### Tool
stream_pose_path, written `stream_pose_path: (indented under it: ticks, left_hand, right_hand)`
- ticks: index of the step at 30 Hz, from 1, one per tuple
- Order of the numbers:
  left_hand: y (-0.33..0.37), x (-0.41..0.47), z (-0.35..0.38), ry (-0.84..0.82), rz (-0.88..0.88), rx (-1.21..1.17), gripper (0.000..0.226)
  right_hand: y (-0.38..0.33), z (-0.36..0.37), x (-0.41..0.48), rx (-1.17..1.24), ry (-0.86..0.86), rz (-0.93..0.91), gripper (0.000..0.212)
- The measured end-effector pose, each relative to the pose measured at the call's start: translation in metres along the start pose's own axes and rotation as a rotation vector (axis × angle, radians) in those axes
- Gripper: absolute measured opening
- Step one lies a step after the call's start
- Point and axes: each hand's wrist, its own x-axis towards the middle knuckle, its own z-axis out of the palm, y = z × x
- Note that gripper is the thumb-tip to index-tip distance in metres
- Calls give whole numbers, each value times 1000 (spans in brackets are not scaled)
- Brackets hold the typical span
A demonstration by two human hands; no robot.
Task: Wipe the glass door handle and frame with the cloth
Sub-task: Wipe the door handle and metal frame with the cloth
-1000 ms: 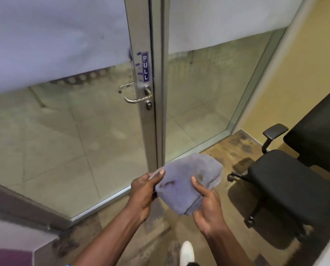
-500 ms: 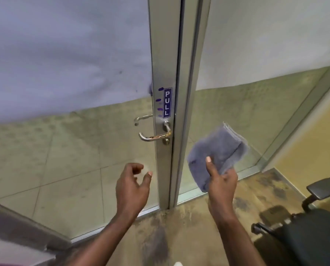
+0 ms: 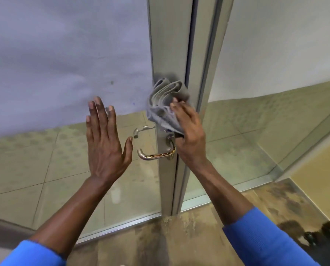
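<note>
Pressing a folded grey cloth [image 3: 165,104] against the brushed aluminium door frame [image 3: 170,45], the right hand [image 3: 189,135] grips it just above the curved steel lever handle [image 3: 156,153]. The left hand [image 3: 104,143] is open and empty, fingers spread wide, raised before the glass door pane [image 3: 64,169] to the left of the handle. Both forearms emerge from blue sleeves [image 3: 264,240].
</note>
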Motion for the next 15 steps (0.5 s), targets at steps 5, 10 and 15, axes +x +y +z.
stream_pose_path:
  ticks: [5,10,15]
  left_hand:
    - [-38,-2,15,10,-8,55,107]
    - [-65,-2,27,-13,40,129,107]
    - [-71,-3,33,9,55,187,102]
  right_hand:
    - [24,26,-22,-176,-131,-181,83]
    - [56,13,-32,-410,-345,-443,51]
    - [60,2,-10,-447,-257,-412,57]
